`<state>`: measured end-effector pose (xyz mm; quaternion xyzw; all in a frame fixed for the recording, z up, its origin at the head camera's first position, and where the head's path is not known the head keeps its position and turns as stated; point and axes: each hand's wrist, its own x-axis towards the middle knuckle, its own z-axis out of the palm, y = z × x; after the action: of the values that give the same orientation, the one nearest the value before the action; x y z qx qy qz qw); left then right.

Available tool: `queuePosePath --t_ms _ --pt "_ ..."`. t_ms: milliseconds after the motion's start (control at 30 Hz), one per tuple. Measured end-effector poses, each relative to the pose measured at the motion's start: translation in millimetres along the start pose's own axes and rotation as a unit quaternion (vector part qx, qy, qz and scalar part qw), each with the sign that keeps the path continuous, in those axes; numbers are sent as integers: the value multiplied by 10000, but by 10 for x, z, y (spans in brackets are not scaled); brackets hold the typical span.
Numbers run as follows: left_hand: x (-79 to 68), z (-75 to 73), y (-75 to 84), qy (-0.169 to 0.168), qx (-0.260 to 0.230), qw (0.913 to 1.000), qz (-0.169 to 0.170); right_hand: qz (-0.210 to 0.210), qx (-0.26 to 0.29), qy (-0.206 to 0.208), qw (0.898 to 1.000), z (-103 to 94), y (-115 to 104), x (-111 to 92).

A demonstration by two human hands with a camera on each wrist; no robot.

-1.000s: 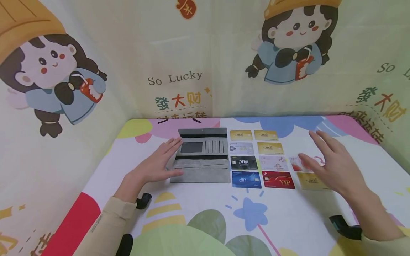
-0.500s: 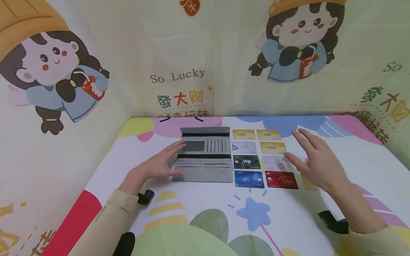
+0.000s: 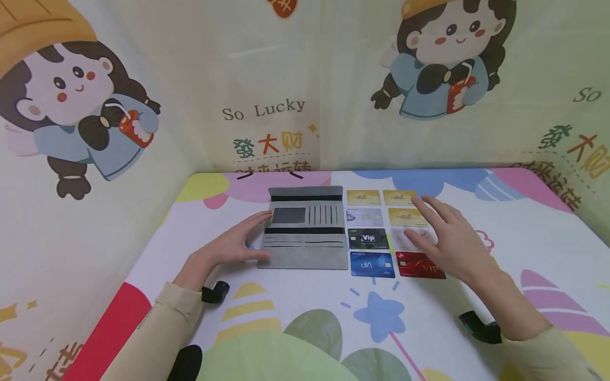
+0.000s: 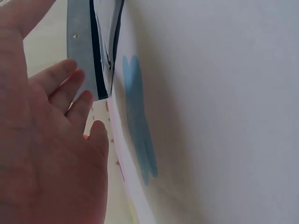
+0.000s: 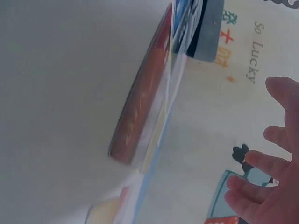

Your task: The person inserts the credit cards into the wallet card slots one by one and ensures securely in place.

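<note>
An unfolded grey wallet with card slots and a dark window lies flat on the table. My left hand is at its left edge, thumb and fingers spread; whether they touch it cannot be told. Right of the wallet lie cards in rows: gold cards, a silver card, a black Vip card, a blue card and a red VIP card. Over the right-hand column hovers my right hand, fingers spread, holding nothing. It partly hides a pale card. In the right wrist view another gold card shows.
A patterned cloth covers the table, with printed shapes such as a blue star. Behind and to the left stands a printed curtain at the table's edge. Black straps are at both wrists.
My right hand has moved left, from over the rightmost cards to above the column with the red card. The left hand stays by the wallet. The cards lie as before.
</note>
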<state>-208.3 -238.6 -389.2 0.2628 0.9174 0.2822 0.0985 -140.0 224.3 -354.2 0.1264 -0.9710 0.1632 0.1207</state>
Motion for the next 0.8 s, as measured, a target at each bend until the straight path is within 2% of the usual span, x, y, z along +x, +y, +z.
queuePosePath --t_ms 367,800 --pt "-46 -13 -56 102 -199 9997 -61 -403 289 -74 9987 160 -104 46" --pt "23 -38 107 219 -619 9978 18 -450 227 -253 9984 179 -179 66"
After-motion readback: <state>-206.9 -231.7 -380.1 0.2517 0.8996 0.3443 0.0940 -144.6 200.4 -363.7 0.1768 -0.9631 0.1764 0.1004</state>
